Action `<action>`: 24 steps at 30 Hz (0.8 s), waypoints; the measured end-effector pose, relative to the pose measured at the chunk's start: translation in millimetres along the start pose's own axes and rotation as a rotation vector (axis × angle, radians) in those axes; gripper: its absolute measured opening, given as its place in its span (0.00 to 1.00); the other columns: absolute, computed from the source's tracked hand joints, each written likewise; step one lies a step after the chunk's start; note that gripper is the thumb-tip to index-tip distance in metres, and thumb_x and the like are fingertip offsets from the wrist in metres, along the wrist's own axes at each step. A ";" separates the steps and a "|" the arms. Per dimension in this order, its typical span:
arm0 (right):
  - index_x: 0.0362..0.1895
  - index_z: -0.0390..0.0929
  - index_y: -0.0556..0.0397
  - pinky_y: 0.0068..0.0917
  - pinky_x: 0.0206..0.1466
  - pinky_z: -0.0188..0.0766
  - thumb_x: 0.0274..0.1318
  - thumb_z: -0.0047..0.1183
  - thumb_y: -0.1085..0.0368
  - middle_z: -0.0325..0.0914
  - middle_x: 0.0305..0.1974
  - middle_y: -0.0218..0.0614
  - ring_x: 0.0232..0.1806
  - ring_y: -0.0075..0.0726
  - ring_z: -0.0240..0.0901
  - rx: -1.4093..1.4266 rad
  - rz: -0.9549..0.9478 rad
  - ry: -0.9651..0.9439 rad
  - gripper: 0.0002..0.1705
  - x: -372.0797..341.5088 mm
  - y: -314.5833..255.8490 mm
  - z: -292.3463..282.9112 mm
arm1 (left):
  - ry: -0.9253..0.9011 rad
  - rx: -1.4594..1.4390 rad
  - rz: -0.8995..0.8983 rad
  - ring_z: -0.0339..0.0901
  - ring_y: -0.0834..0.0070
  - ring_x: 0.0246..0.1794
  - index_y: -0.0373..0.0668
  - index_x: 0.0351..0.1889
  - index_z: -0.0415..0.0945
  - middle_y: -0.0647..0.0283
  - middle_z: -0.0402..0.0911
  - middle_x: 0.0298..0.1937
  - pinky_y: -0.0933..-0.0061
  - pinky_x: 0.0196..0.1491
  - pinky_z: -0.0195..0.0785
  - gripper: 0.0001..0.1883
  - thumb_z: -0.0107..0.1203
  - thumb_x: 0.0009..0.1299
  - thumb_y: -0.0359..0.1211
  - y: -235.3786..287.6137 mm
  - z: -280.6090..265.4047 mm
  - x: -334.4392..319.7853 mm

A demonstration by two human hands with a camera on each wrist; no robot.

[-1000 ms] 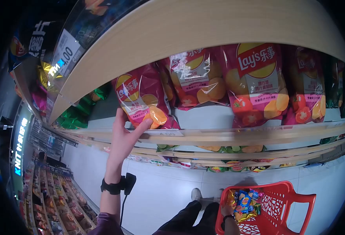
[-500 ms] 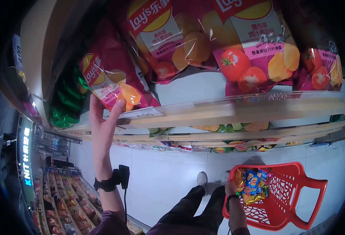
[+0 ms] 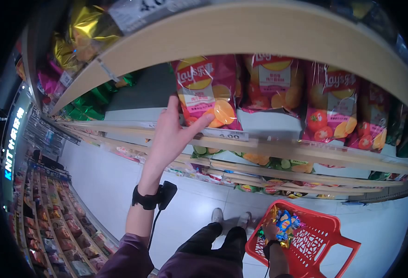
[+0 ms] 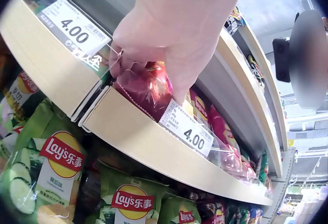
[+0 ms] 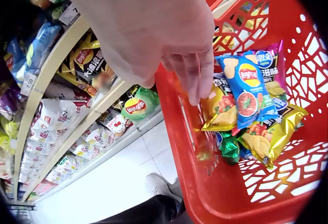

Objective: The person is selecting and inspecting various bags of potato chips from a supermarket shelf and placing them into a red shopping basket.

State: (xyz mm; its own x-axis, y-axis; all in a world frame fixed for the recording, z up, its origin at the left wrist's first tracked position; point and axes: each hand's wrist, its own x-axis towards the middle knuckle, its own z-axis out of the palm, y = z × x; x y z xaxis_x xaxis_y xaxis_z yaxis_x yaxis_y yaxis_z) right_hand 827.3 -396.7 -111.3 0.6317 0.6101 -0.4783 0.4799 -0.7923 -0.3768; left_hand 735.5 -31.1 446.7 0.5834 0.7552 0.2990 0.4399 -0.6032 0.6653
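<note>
In the head view, a magenta Lay's potato chip bag [image 3: 207, 92] stands at the front of the shelf. My left hand [image 3: 171, 134] grips its lower part, with the thumb across the printed front and the fingers at its left side. From the left wrist, the hand [image 4: 174, 34] hides most of the bag [image 4: 146, 90], whose crimped edge lies by the price tag. Low on the right, my right hand [image 3: 271, 230] holds the rim of a red shopping basket [image 3: 324, 217]. Its fingers [image 5: 189, 73] hang over the inner side, beside several small snack bags [image 5: 248, 93].
More magenta chip bags [image 3: 271, 83] line the same shelf to the right. A curved wooden shelf board [image 3: 241, 28] arches overhead. Green Lay's bags [image 4: 130, 201] fill the level below. Further shelves of snacks [image 3: 60, 222] run along the lower left.
The head view has shifted and tilted, so the shelf, bag and left hand lie further right than half a second ago. Both hands keep their holds.
</note>
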 end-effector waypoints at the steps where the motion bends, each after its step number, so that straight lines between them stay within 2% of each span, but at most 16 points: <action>1: 0.57 0.64 0.64 0.49 0.39 0.75 0.56 0.48 0.51 0.78 0.33 0.58 0.36 0.61 0.77 -0.014 -0.159 -0.046 0.32 -2.5 26.8 12.8 | 0.004 0.059 0.010 0.76 0.74 0.40 0.33 0.48 0.66 0.56 0.80 0.41 0.74 0.41 0.69 0.27 0.64 0.62 0.42 -7.2 0.0 1.3; 2: 0.56 0.65 0.61 0.49 0.39 0.75 0.54 0.49 0.51 0.77 0.36 0.61 0.37 0.62 0.77 0.068 -0.172 -0.058 0.31 -14.7 40.1 9.2 | 0.009 0.117 0.021 0.77 0.73 0.38 0.32 0.47 0.66 0.54 0.80 0.40 0.73 0.40 0.70 0.28 0.64 0.61 0.44 -9.5 -2.9 2.4; 3: 0.49 0.71 0.60 0.52 0.45 0.71 0.53 0.50 0.52 0.79 0.36 0.55 0.40 0.62 0.76 0.133 -0.107 -0.149 0.26 -24.6 48.6 -1.2 | -0.019 0.125 -0.004 0.78 0.70 0.37 0.31 0.47 0.66 0.53 0.80 0.39 0.71 0.40 0.70 0.29 0.64 0.61 0.46 -4.9 -7.1 2.3; 4: 0.46 0.73 0.57 0.51 0.45 0.71 0.53 0.51 0.51 0.79 0.37 0.54 0.43 0.60 0.76 0.162 -0.012 -0.061 0.24 -44.8 44.9 -16.6 | -0.046 0.136 -0.024 0.79 0.67 0.37 0.31 0.46 0.66 0.51 0.80 0.39 0.70 0.40 0.70 0.30 0.64 0.60 0.47 -0.1 -11.0 2.8; 5: 0.46 0.74 0.54 0.50 0.44 0.72 0.52 0.52 0.49 0.79 0.37 0.53 0.41 0.59 0.77 0.163 0.047 -0.233 0.24 -53.4 50.0 -35.0 | -0.073 0.146 -0.042 0.80 0.64 0.36 0.31 0.46 0.66 0.50 0.80 0.39 0.69 0.40 0.71 0.32 0.64 0.60 0.49 3.2 -13.7 3.6; 6: 0.46 0.75 0.52 0.47 0.44 0.73 0.51 0.53 0.49 0.80 0.36 0.52 0.40 0.56 0.78 0.132 -0.081 -0.178 0.24 -69.5 56.5 -54.0 | -0.060 0.137 -0.025 0.80 0.57 0.38 0.30 0.46 0.66 0.48 0.80 0.38 0.66 0.43 0.71 0.34 0.65 0.57 0.51 1.6 -14.3 3.6; 7: 0.50 0.72 0.53 0.49 0.48 0.72 0.51 0.52 0.49 0.80 0.40 0.51 0.45 0.58 0.76 0.195 -0.044 -0.244 0.27 -65.2 76.9 -46.9 | -0.027 0.121 0.020 0.80 0.55 0.38 0.29 0.45 0.66 0.47 0.81 0.37 0.64 0.42 0.71 0.35 0.65 0.57 0.52 -2.7 -12.8 4.8; 8: 0.47 0.75 0.52 0.47 0.48 0.73 0.49 0.54 0.49 0.81 0.38 0.51 0.43 0.56 0.77 0.102 -0.035 -0.216 0.25 -65.0 97.2 -42.0 | 0.006 0.107 0.063 0.80 0.53 0.38 0.28 0.44 0.66 0.46 0.81 0.35 0.61 0.42 0.72 0.36 0.65 0.56 0.53 -7.2 -11.0 6.1; 9: 0.42 0.78 0.53 0.46 0.48 0.73 0.49 0.53 0.49 0.81 0.36 0.51 0.42 0.56 0.77 0.159 0.068 -0.202 0.23 -85.5 88.1 -73.6 | 0.036 0.092 0.100 0.80 0.51 0.38 0.27 0.44 0.67 0.45 0.81 0.34 0.59 0.41 0.72 0.37 0.64 0.55 0.54 -7.5 -12.0 5.4; 12: 0.39 0.80 0.53 0.44 0.45 0.74 0.50 0.53 0.49 0.81 0.35 0.49 0.39 0.54 0.79 -0.054 -0.018 -0.111 0.21 -73.5 140.3 -68.4 | 0.019 0.038 0.025 0.80 0.54 0.41 0.29 0.47 0.68 0.46 0.80 0.39 0.63 0.45 0.72 0.35 0.67 0.55 0.49 -7.3 -18.0 9.5; 14: 0.38 0.81 0.54 0.42 0.43 0.76 0.52 0.53 0.49 0.81 0.35 0.47 0.36 0.50 0.80 0.010 0.021 -0.035 0.21 -96.2 130.1 -104.7 | 0.128 -0.130 0.122 0.80 0.57 0.42 0.26 0.46 0.70 0.44 0.80 0.40 0.65 0.47 0.71 0.34 0.67 0.55 0.48 -7.8 -17.1 13.0; 17: 0.37 0.81 0.54 0.41 0.44 0.75 0.53 0.52 0.49 0.81 0.35 0.48 0.39 0.47 0.80 0.123 0.102 -0.103 0.21 -90.0 150.1 -111.8 | 0.220 -0.225 0.029 0.80 0.52 0.40 0.26 0.45 0.70 0.43 0.80 0.38 0.62 0.46 0.71 0.36 0.67 0.54 0.50 -1.5 -25.6 12.7; 18: 0.37 0.81 0.54 0.40 0.44 0.75 0.54 0.51 0.50 0.81 0.36 0.49 0.41 0.45 0.80 0.215 0.229 -0.112 0.21 -110.5 111.9 -147.7 | 0.240 -0.287 0.013 0.79 0.62 0.42 0.27 0.46 0.70 0.47 0.80 0.43 0.68 0.46 0.71 0.33 0.66 0.57 0.49 -1.9 -24.8 11.5; 21: 0.42 0.80 0.50 0.37 0.44 0.75 0.52 0.52 0.54 0.82 0.35 0.42 0.39 0.45 0.80 0.151 0.055 -0.004 0.18 -91.5 117.9 -144.7 | 0.025 -0.738 -0.057 0.77 0.72 0.46 0.30 0.49 0.70 0.52 0.79 0.47 0.73 0.48 0.70 0.30 0.65 0.59 0.45 5.6 -34.0 -2.7; 22: 0.42 0.79 0.52 0.35 0.44 0.75 0.53 0.53 0.54 0.82 0.35 0.44 0.39 0.41 0.80 0.186 0.061 0.018 0.18 -92.4 108.4 -149.5 | -0.014 -0.901 -0.026 0.76 0.74 0.48 0.32 0.52 0.69 0.55 0.78 0.48 0.74 0.50 0.70 0.29 0.64 0.60 0.42 8.8 -34.5 -10.9; 24: 0.45 0.77 0.55 0.30 0.45 0.74 0.56 0.54 0.57 0.82 0.36 0.44 0.40 0.34 0.79 0.342 0.099 0.032 0.17 -104.2 48.7 -185.2 | -0.081 -1.113 -0.032 0.75 0.76 0.51 0.34 0.56 0.67 0.58 0.77 0.50 0.75 0.53 0.68 0.28 0.62 0.62 0.37 13.0 -36.6 -36.5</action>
State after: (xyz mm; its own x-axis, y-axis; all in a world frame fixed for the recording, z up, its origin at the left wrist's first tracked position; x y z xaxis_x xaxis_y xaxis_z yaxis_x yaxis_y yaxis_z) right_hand 897.6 -500.4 67.1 0.6864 0.5260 -0.5022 0.1874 -0.7952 -0.5767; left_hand 694.9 -57.2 469.4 0.6433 0.7229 0.2522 -0.3776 0.0131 0.9259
